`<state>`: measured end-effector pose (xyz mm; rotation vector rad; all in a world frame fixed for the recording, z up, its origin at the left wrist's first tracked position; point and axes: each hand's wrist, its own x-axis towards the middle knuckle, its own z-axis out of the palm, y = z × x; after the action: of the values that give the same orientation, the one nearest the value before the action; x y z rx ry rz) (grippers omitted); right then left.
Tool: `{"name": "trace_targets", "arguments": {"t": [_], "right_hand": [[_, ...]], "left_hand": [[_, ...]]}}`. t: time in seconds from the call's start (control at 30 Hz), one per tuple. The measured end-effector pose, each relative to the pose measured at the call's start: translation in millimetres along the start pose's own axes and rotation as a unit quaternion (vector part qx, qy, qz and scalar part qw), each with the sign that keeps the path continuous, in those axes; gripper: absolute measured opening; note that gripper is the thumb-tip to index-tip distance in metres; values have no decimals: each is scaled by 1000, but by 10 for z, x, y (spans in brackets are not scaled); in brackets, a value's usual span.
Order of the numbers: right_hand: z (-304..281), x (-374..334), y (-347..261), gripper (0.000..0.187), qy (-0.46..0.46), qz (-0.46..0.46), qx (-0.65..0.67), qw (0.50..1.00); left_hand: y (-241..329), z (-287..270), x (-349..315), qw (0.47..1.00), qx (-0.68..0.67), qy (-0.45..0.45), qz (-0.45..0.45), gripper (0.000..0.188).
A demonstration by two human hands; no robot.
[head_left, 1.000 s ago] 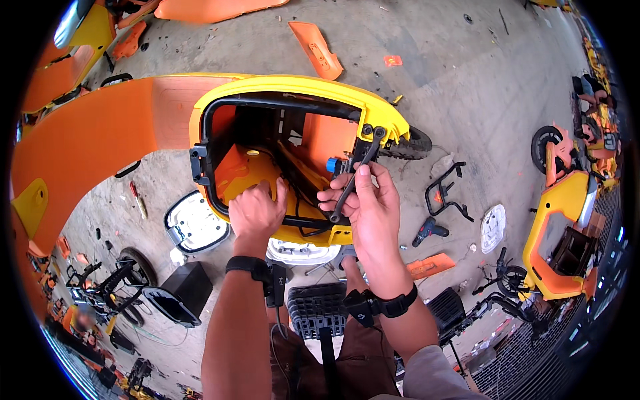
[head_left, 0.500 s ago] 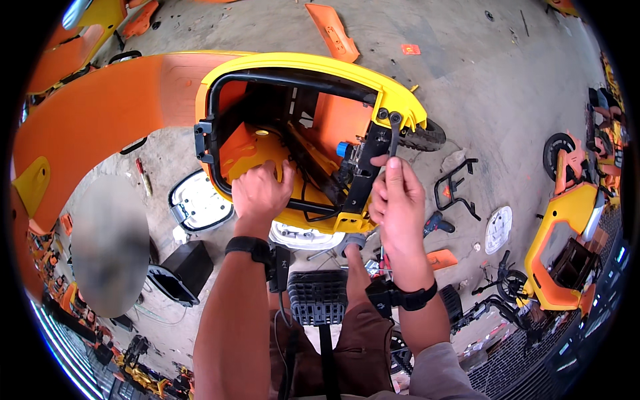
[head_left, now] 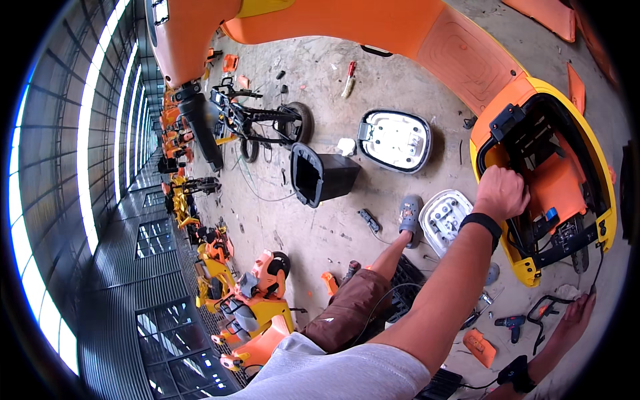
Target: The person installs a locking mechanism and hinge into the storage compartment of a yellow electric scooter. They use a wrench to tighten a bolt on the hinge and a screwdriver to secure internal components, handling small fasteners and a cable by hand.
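The yellow-and-orange scooter body [head_left: 603,200] lies at the right, its black-edged seat opening facing me. My left hand [head_left: 501,192] is closed over the near rim of that opening, with its fingertips hidden inside. At the lower right, my right hand [head_left: 579,317] is closed on a slim dark wrench [head_left: 598,267], whose far end reaches the corner of the body by the black crossbar [head_left: 567,248]. Inside the opening show an orange panel [head_left: 555,187] and a small blue part [head_left: 551,214].
White seat-base pans [head_left: 396,140] [head_left: 447,220] and a black bin [head_left: 337,177] lie on the concrete floor. A cordless drill [head_left: 511,323], a black tube frame [head_left: 539,319] and an orange panel [head_left: 480,348] lie near my right arm. Scooters and a stripped frame [head_left: 267,120] stand leftward.
My view has swung to the left, so the scooter body now sits at the right. Both hands remain at the body, the right one still with the wrench.
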<state>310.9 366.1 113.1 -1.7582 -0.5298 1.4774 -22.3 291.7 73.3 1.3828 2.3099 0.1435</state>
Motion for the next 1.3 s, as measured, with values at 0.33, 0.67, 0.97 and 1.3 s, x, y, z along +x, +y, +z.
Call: {"name": "trace_targets", "arguments": {"t": [0.33,0.67,0.97,1.3], "right_hand": [[240,-760,482,58,-308,92,252,913],[584,-1135,563,36,-547,87,195,809],[704,-1117,517,20,-326,-27,-29,944],[748,-899,538,24,-176,-91,-99,975]], "left_hand": [[46,-1,32,999,0,-46,-8,31],[100,48,56,999,-1,-31,-8,31],[46,-21,42,998,-6,-62,-3,31],[70,62,94,999,-15,-19,33,35]]}}
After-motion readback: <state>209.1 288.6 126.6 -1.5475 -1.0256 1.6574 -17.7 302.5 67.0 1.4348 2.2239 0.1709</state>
